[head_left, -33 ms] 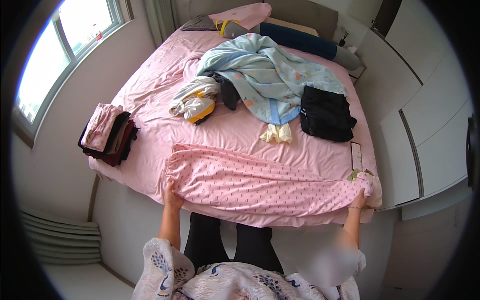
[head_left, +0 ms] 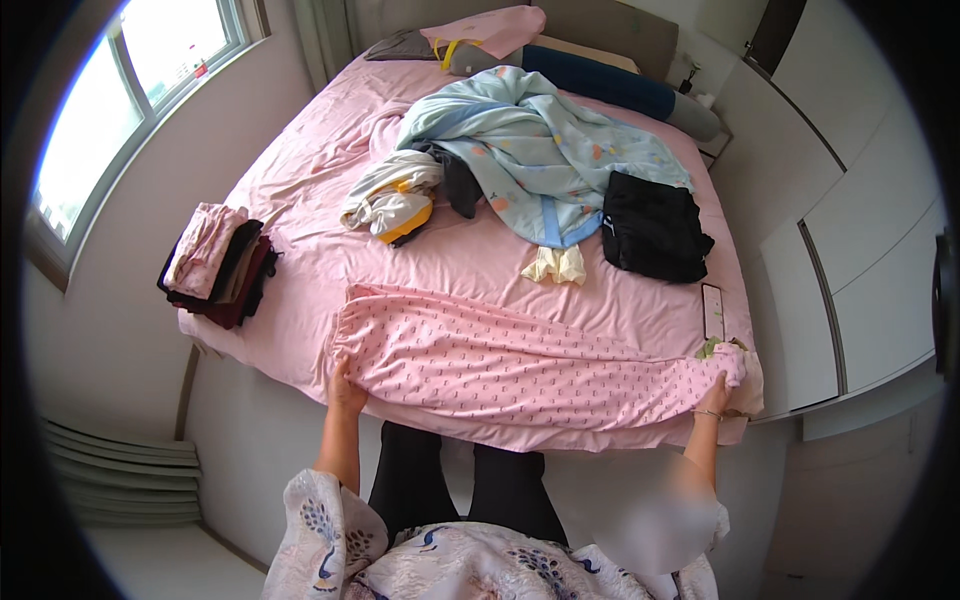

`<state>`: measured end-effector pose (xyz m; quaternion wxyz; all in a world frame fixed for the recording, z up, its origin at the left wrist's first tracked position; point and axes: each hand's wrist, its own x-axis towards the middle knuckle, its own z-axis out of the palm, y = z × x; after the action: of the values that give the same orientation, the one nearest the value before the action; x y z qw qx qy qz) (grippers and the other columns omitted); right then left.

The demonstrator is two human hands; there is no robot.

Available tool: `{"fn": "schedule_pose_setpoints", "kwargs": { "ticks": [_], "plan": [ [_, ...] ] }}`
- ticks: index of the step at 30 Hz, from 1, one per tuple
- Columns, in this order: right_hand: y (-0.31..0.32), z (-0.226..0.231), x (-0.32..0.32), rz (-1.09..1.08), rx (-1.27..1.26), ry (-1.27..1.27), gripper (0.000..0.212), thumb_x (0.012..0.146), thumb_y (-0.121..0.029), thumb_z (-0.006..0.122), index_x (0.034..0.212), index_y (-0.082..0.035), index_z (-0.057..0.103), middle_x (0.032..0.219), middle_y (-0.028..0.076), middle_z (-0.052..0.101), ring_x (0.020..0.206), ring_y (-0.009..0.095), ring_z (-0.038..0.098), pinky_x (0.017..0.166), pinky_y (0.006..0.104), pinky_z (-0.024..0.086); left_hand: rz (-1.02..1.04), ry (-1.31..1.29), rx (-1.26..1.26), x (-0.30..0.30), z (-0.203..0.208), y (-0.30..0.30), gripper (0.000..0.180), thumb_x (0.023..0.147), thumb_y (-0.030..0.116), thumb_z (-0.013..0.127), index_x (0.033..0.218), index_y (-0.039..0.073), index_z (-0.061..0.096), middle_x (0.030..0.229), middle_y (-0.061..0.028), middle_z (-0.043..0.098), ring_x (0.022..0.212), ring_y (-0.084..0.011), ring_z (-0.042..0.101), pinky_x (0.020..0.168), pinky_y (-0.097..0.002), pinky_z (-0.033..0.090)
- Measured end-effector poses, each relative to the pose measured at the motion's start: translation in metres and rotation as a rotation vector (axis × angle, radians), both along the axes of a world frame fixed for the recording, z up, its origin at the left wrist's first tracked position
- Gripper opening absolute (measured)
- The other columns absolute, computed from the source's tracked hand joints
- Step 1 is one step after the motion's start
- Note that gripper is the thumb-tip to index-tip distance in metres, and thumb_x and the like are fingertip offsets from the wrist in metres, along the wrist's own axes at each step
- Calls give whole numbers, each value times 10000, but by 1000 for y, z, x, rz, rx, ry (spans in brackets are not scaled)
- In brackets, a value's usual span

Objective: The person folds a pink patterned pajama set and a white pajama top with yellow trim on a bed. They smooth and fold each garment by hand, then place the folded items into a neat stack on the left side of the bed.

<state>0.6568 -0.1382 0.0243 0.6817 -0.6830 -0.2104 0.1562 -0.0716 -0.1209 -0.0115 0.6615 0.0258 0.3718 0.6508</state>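
A pair of pink patterned pajama pants (head_left: 520, 370) lies lengthwise along the near edge of the bed, its two legs laid together. At the left end, just below the gathered waistband, my left hand (head_left: 347, 385) grips the near edge of the cloth. My right hand (head_left: 718, 392) is closed on the leg cuffs at the right end. Beside those cuffs sit a small green-and-cream bunched cloth (head_left: 745, 398) and a phone (head_left: 713, 312) lying flat. The fingertips of both hands are partly hidden by fabric.
A stack of folded clothes (head_left: 215, 265) stands at the bed's left corner. Farther back lie a crumpled white-and-yellow garment (head_left: 390, 205), a light blue blanket (head_left: 540, 140), folded black clothing (head_left: 655, 228) and a small cream cloth (head_left: 555, 266). White cabinets (head_left: 870, 270) line the right side.
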Motion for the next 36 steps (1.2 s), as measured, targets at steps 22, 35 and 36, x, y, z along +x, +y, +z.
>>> {"fn": "schedule_pose_setpoints", "kwargs": {
  "ticks": [22, 35, 36],
  "plan": [
    [-52, 19, -239, 488, -166, -740, 271, 699, -44, 618, 967, -12, 595, 1022, 169, 586, 967, 318, 546, 877, 378, 421, -472, 1851, 907, 209, 31, -93, 373, 683, 133, 615, 1051, 102, 564, 1130, -59, 542, 1077, -256, 478, 884, -388, 375],
    [-36, -16, -202, 582, -339, 224, 381, 815, -119, 597, 1152, 19, 488, 1036, 109, 580, 880, 176, 567, 771, 309, 456, -286, 2125, 802, 207, 33, -47, 260, 685, 174, 594, 945, 166, 587, 976, -17, 538, 1000, -203, 482, 829, -372, 348],
    [-32, -14, -201, 595, -323, 200, 370, 813, -116, 597, 1142, 20, 498, 1023, 106, 586, 873, 177, 569, 770, 307, 455, -339, 2143, 792, 205, 30, -41, 260, 684, 174, 594, 944, 166, 590, 968, -18, 538, 991, -203, 484, 827, -370, 351]
  ]
}}
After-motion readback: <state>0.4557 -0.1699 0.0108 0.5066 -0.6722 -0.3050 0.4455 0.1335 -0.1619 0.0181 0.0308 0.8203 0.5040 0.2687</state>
